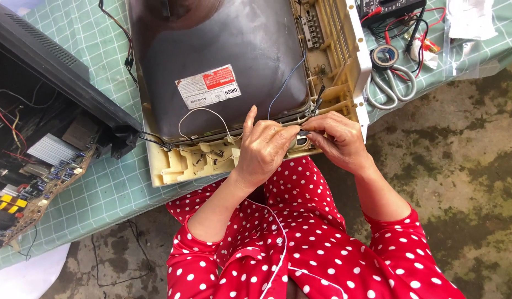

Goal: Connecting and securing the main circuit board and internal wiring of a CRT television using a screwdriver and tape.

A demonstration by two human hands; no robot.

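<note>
1. At the near edge of the cream television frame, both hands were seen working close together, fingertips almost meeting.
2. Left hand: fingers curled and pinched toward the frame's lower rim; what was held could not be told, though a thin white wire ran just beside it.
3. Right hand: fingers closed on a small dark connector at the frame's rim, below a thin blue wire.
4. One dark picture tube was noted lying face down in the frame, on the green checked cloth.
5. One rectangular label, white with a red patch, was stuck on the tube's back, tilted.
6. One black casing with a circuit board lay at left.
7. One pair of scissors and one roll of tape lay at right, touching; one clear plastic bag beyond.
</note>
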